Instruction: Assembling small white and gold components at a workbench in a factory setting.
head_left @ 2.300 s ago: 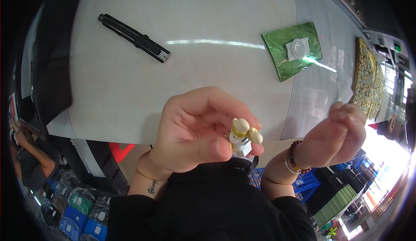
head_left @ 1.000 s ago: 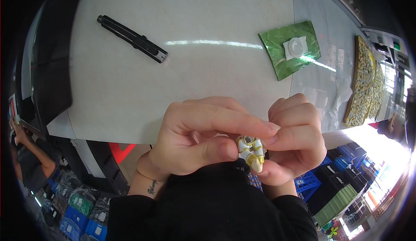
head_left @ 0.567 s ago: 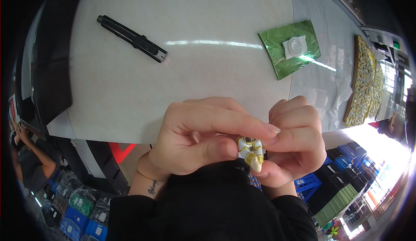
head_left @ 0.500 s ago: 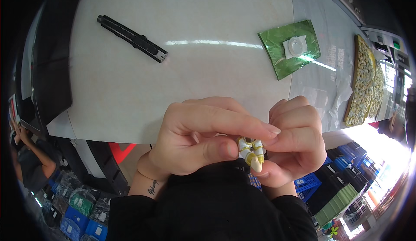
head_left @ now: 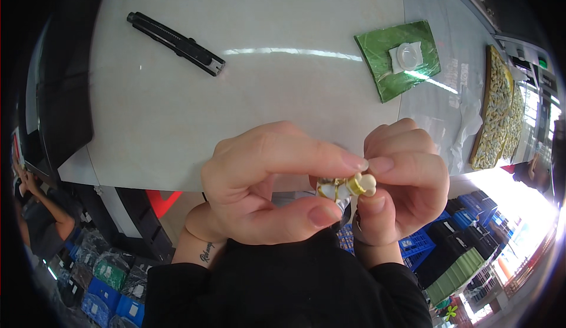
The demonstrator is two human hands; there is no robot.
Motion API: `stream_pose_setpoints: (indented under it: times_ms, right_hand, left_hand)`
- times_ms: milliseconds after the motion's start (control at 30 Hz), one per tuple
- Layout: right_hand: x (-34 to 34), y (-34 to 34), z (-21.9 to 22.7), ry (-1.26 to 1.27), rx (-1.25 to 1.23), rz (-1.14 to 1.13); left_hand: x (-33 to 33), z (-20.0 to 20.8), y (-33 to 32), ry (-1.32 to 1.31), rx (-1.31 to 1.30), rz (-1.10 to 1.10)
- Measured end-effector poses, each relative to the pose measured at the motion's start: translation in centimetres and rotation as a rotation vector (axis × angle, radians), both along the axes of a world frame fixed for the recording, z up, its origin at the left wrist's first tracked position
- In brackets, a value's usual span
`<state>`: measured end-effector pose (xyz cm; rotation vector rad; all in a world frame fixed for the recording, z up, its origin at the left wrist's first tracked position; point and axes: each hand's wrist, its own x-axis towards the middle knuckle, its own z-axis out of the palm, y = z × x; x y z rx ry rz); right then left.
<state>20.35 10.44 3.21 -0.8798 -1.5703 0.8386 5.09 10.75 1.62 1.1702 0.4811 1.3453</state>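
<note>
Close to my body, just past the table's near edge, both hands hold a small white-and-gold figurine (head_left: pixel 345 188) with a rounded cream end. It lies on its side, and fingers hide part of it. My left hand (head_left: pixel 265 177) grips its left part between thumb and bent index finger. At the cream end, my right hand (head_left: pixel 410 177) pinches with thumb and index fingertip, its other fingers curled in. Fine details of the piece are too small to make out.
A black utility knife (head_left: pixel 177 43) lies at the far left of the pale table (head_left: pixel 265 98). To the right, a green square packet (head_left: pixel 383 80) bears a clear round dish (head_left: pixel 409 56). Beyond are a tray of small pieces (head_left: pixel 494 112), crates (head_left: pixel 451 275) and, at left, another person's arm (head_left: pixel 44 195).
The figurine has been turned: its cream end pointed down toward me and now points right. Both hands have risen slightly in the picture, and my left thumb has shifted lower along the piece.
</note>
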Motion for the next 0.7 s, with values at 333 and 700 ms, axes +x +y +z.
stream_pose_setpoints:
  times_ms: [333,700]
  right_hand:
    - [-0.1,0.0,0.0,-0.059,0.038,0.011]
    - [-1.2,-0.2,0.7,-0.031,0.082,-0.234]
  left_hand:
    - [-0.2,-0.1,0.1,0.099,0.044,0.067]
    - [0.0,0.0,0.2,0.202,0.126,0.071]
